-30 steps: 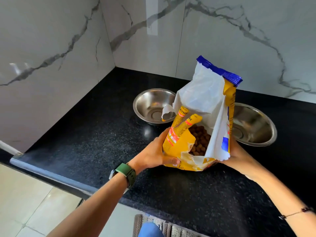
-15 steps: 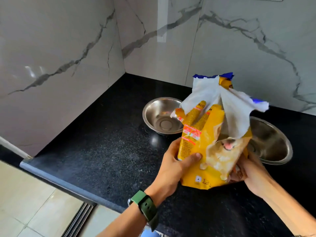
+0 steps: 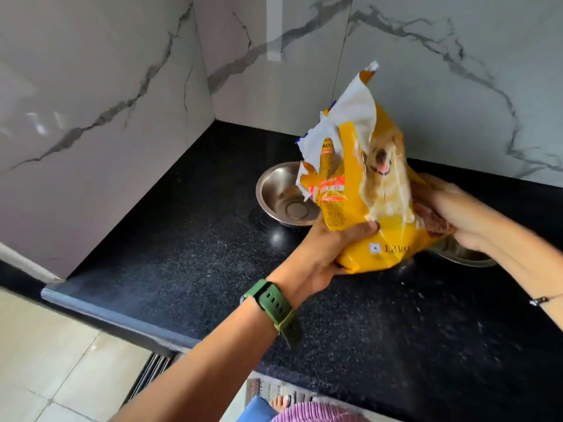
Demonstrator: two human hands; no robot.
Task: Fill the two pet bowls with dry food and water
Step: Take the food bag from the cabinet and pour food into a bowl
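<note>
A yellow dry-food bag (image 3: 377, 205) with a dog picture and a torn white top is held up over the black counter (image 3: 189, 263). My left hand (image 3: 323, 254) grips its lower left side, thumb across the front. My right hand (image 3: 457, 214) holds the right side. The bag's torn top leans back toward the wall. A steel bowl (image 3: 280, 196) stands behind the bag on the left and looks empty. The second steel bowl (image 3: 466, 254) is mostly hidden under the bag and my right hand; only part of its rim shows.
Marble walls (image 3: 106, 117) close the counter at the back and left, forming a corner. The counter's front edge (image 3: 100, 312) runs diagonally at lower left, with pale floor tiles (image 3: 45, 367) and a foot below.
The bag has been lifted and turned, so its dog-printed front faces me and the kibble inside no longer shows. Both hands stayed on it. The view has shifted left.
</note>
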